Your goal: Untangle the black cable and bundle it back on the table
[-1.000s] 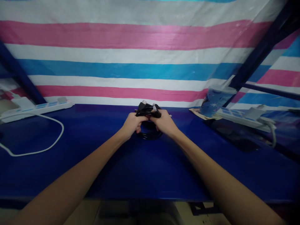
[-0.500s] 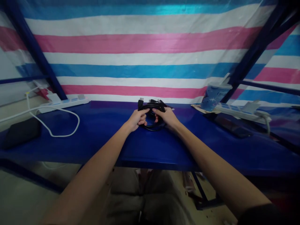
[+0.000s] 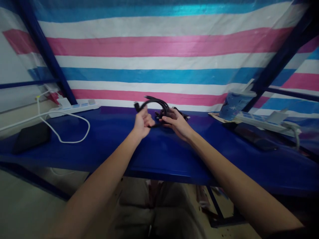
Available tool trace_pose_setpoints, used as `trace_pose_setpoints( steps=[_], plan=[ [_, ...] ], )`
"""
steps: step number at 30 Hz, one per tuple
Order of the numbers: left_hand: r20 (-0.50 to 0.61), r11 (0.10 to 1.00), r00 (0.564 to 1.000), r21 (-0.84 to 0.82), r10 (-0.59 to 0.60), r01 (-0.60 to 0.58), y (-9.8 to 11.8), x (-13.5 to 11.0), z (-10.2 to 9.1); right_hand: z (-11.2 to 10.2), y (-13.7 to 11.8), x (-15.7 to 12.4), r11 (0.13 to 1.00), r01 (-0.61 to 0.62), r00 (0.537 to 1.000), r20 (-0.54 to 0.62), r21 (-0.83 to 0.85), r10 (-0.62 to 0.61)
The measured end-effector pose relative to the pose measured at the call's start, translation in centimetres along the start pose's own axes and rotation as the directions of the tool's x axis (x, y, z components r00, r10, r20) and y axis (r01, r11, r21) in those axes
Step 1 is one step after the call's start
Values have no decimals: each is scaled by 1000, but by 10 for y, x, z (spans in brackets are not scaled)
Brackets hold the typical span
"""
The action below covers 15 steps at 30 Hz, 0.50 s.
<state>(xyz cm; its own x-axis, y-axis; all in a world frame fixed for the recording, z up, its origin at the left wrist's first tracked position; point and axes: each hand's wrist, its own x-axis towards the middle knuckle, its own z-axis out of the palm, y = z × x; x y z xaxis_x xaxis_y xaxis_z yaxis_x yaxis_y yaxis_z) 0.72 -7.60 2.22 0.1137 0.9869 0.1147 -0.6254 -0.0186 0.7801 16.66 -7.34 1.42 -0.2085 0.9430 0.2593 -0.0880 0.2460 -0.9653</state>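
Black cable (image 3: pixel 159 100) arches above blue surface (image 3: pixel 161 156). Left hand (image 3: pixel 143 122) — grip pinching it near plug (image 3: pixel 137 106). Right hand (image 3: pixel 179 125) at loop's other side — cannot tell if grip closes. Best handled gently: loops loose, bends wide, plug clear of snags.

Dim light, faint glare high on the striped sheet (image 3: pixel 159 62), soft, stretched edges (darkest at right)

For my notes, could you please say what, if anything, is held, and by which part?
The left hand holds a black cable near its plug; whether the right hand grips is unclear.
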Motion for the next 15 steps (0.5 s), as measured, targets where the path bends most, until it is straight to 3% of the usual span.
trace_pose_setpoints(
  steps=[4,8,12,15],
  plan=[
    [185,955,947,189,-262,227,-28,-16,16,-13,0,-5,980,9,996,-84,-198,-26],
    [188,902,914,322,-359,288,-27,-6,12,-23,1,-2,922,68,994,-49,-380,-93],
    [127,849,929,463,-348,255,-14,31,1,-23,4,25,866,107,993,15,-488,-114],
    [84,835,976,537,-199,125,-14,50,-2,-23,7,45,862,90,996,43,-499,-79]
  ],
)
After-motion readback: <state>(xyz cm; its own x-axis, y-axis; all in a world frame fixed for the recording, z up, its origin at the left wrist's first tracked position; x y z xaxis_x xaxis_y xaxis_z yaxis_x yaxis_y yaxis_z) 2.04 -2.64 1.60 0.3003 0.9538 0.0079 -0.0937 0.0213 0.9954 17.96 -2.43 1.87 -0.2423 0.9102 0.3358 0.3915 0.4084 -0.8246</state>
